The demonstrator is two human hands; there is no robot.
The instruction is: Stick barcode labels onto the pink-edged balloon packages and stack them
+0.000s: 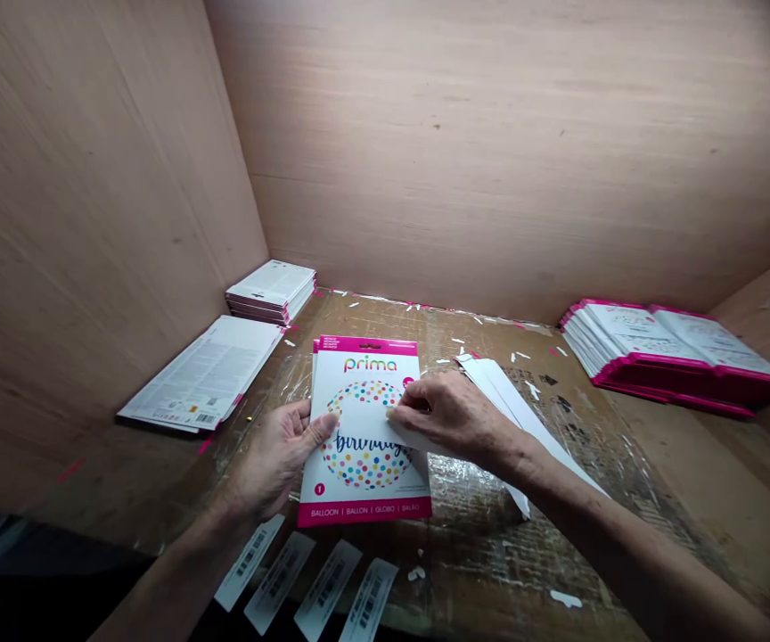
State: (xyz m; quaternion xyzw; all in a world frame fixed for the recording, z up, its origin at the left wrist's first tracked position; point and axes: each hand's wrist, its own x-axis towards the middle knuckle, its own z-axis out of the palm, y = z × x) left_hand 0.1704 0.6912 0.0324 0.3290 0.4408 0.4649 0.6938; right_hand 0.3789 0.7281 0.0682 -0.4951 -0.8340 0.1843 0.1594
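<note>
A white and pink balloon packet (368, 464) with coloured dots faces up in the middle. My left hand (284, 450) grips its left edge, thumb on the front. Over the packet's right half, my right hand (448, 415) has thumb and forefinger pinched together. What looks like a small pale piece shows beneath those fingers, covering part of the printed word; its outline is hard to tell from the packet. White paper strips (505, 401) lie beyond the right wrist. Several barcode labels (328, 588) stand in a row at the near edge.
Stacked packets (271, 290) sit at the back left, with more packets (204, 374) face down before them. Opened pink and white folders (666, 348) are piled at the right. Wooden walls (479, 152) enclose the cardboard surface (458, 571). Paper scraps are scattered about.
</note>
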